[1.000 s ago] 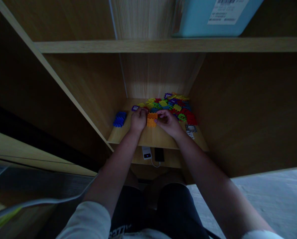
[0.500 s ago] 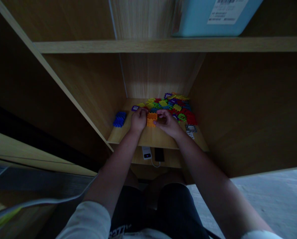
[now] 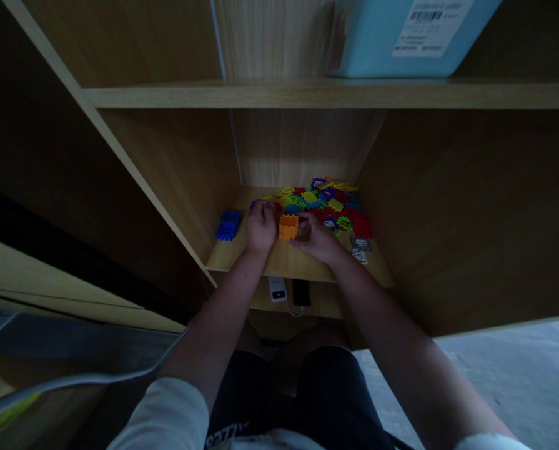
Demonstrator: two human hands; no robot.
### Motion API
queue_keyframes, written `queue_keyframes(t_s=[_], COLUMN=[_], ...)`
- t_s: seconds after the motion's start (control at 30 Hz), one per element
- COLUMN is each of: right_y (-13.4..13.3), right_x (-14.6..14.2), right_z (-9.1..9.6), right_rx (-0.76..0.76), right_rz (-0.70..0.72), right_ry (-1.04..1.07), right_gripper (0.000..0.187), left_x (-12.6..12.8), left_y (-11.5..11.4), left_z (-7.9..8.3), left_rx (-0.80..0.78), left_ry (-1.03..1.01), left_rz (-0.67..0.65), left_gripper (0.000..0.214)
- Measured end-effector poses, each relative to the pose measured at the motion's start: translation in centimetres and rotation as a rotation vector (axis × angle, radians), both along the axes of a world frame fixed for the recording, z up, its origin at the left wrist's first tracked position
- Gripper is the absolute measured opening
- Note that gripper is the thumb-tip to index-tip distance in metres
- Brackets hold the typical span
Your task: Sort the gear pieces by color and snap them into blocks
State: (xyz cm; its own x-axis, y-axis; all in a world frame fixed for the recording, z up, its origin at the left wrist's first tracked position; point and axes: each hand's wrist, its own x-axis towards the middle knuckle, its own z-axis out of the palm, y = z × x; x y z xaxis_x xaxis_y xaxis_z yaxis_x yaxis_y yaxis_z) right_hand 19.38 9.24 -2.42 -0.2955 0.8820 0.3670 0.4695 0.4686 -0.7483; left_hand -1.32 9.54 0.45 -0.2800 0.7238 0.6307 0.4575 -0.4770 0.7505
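An orange block stack (image 3: 288, 227) of interlocking plastic pieces stands on the wooden shelf (image 3: 242, 259). My left hand (image 3: 260, 227) is curled against its left side and my right hand (image 3: 317, 237) grips its right side, so both hold it between them. Right behind them lies a pile of coloured plastic pieces (image 3: 328, 205) in yellow, green, red, blue and purple. A blue block stack (image 3: 228, 225) rests to the left of my left hand, near the shelf's side wall.
Small printed cards (image 3: 360, 249) lie at the right of the shelf. Below the shelf edge sit a white device (image 3: 278, 289) with a cable and a black phone (image 3: 300, 292). A light blue box (image 3: 401, 37) stands on the upper shelf.
Both hands have stayed on the orange stack. The view has tipped slightly, so everything sits a little lower in the picture.
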Motion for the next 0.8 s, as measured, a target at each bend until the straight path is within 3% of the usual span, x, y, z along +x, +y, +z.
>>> queue_keyframes(t_s=[0.13,0.27,0.43,0.5,0.57,0.67,0.8], right_y=[-0.4,-0.5,-0.1,0.1,0.0,-0.5,-1.8], right_x=[-0.3,-0.7,-1.2,-1.4,-1.8,-2.8,-5.4], right_z=[0.2,0.1,-0.2,-0.2,-0.2,0.2,0.6], right_rx=[-0.012,-0.011,-0.035,-0.047,-0.049,-0.064,-0.091], right_rz=[0.002,0.010,-0.004,-0.017,-0.021,0.008,0.046], right_ry=[0.005,0.021,0.012,0.008,0.007,0.005,0.010], right_gripper=[0.079,0.080,0.080,0.081,0.082,0.082,0.082], left_x=[0.7,1.0,-0.1,-0.9,-1.6,-2.7,-3.0], left_y=[-4.3,-13.2,-25.0,-28.2,-30.1,-30.9,-29.5], left_z=[1.9,1.9,-2.5,-4.9,-7.2,-9.6,-10.6], left_rx=[0.084,-0.038,-0.589,-0.757,-0.877,-0.951,-0.927], left_ry=[0.026,0.069,0.518,0.621,0.669,0.787,1.020], left_rz=[-0.019,-0.224,-0.722,-0.795,-0.814,-0.793,-0.707], left_gripper=[0.032,0.030,0.027,0.023,0.023,0.020,0.028])
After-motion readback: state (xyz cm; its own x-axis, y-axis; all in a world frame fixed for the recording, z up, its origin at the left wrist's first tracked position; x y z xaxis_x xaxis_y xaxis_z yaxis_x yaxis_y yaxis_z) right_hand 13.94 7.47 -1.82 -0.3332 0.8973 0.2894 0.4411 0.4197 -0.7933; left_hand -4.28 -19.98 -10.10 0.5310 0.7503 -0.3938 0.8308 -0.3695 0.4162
